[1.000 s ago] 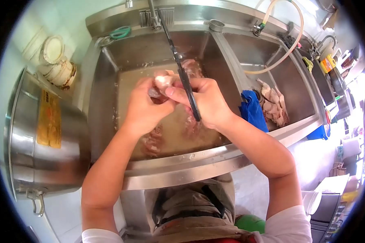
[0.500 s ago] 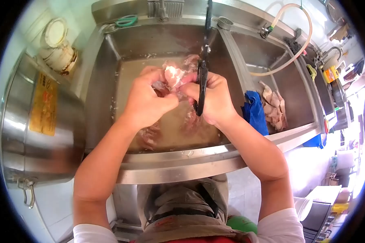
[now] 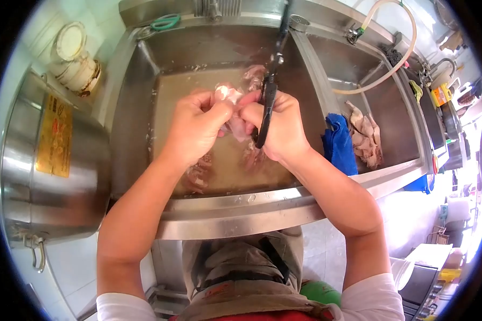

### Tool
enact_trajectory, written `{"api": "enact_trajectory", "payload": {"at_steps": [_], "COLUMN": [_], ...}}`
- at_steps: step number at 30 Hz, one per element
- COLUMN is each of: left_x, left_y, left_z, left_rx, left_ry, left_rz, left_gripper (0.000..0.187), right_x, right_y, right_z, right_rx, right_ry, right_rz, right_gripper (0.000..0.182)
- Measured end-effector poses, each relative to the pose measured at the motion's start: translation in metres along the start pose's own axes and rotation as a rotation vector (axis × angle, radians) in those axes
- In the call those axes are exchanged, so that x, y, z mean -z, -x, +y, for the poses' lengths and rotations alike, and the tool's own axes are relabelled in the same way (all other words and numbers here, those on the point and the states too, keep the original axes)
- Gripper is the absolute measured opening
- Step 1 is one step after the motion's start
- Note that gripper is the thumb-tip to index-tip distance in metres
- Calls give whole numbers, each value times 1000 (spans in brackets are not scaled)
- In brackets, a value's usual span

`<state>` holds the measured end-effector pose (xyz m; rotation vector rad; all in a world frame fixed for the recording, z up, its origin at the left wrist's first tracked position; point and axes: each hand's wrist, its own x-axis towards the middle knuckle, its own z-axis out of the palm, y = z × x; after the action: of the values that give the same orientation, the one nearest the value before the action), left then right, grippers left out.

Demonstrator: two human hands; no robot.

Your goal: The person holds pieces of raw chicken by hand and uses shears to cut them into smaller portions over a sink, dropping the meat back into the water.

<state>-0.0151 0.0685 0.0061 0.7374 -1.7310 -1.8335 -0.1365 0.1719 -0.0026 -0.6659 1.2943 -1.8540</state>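
A piece of raw meat (image 3: 236,127), pinkish with a pale patch on top, is held over the left sink basin by both my hands. My left hand (image 3: 197,120) is closed on its left side, thumb on top. My right hand (image 3: 278,123) pinches its right side with thumb and fingertips. Hooked in that same hand are black-handled scissors (image 3: 269,101), their long blades pointing away from me. Below and behind my hands, more meat pieces (image 3: 199,175) lie in cloudy water (image 3: 225,179). My fingers hide part of the held piece.
Pale meat pieces (image 3: 365,134) lie in the right basin (image 3: 393,142), beside a blue cloth (image 3: 338,144) on the divider. A hose (image 3: 414,32) curves over that basin. A large steel container (image 3: 24,176) stands left. A green ring-shaped item (image 3: 165,21) lies on the back ledge.
The meat has turned between my hands, and its lower part now hangs more visibly. My left thumb has moved up onto it. The scissors have tilted slightly to the right at their far end.
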Motion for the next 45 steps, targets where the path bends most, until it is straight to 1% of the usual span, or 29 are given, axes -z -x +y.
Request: {"api": "enact_trajectory", "payload": {"at_steps": [2, 4, 8, 11, 15, 17, 18, 19, 20, 23, 26, 29, 32, 35, 38, 41, 42, 44, 45], "left_x": [0, -1, -9, -8, -12, -12, -10, -7, -4, 1, -1, 3, 1, 10, 15, 11, 10, 5, 2], "left_y": [-3, -3, 1, 1, 0, 0, 0, -2, -3, -9, -6, -12, -11, -16, -15, -12, -10, -9, -8], "left_z": [-7, -4, 5, 2, -1, 1, 0, -3, -6, -11, -7, -12, -8, -12, -11, -24, -25, -30, -31], "left_rx": [-59, -24, -6, 5, 2, 1, 5, 10, 16, 92, 7, -9, -25, 97, 86, -41, -73, -142, -349], "left_ry": [-25, 10, 145, 110, 196, 228, 232, 236, 239, 289, 302, 214, 164, 120, -65, -88, -237, -533, -639], "left_rz": [39, 17, -2, 14, 26, 31, -9, -51, -92, -53, -108, -137, -122, -195, -163, -142, -94, 5, 56], "left_gripper": [23, 22, 18, 18, 18, 18, 20, 22, 25, 18, 19, 21, 20, 19, 26, 39, 43, 53, 51], "right_x": [0, -2, -4, -5, -8, -10, -10, -5, -5, 1, 6, 6, 6, 9, 19, 22, 23, 19, 15], "right_y": [-1, 2, 7, 8, 8, 8, 8, 7, 7, 5, 2, 5, 7, 6, 1, -3, -4, -4, -4], "right_z": [0, -2, -5, -1, -5, -10, -12, -13, -15, -17, -20, -26, -30, -32, -32, -33, -31, -26, -26], "right_rx": [9, 35, 100, 23, -62, -135, -171, -209, -228, -282, -299, -325, -296, -230, -254, -238, -239, -200, -185], "right_ry": [-33, -57, 149, 51, -132, -164, -184, -181, -215, -299, -327, -367, -340, -169, -86, 101, 166, 186, 207], "right_rz": [45, 78, -14, -5, -33, -13, -1, -56, -57, -76, -24, -8, -12, -6, -94, -144, -162, -165, -171], "right_gripper": [6, 6, 7, 4, 2, 2, 3, 4, 5, 8, 5, 6, 10, 9, 11, 10, 9, 12, 13]}}
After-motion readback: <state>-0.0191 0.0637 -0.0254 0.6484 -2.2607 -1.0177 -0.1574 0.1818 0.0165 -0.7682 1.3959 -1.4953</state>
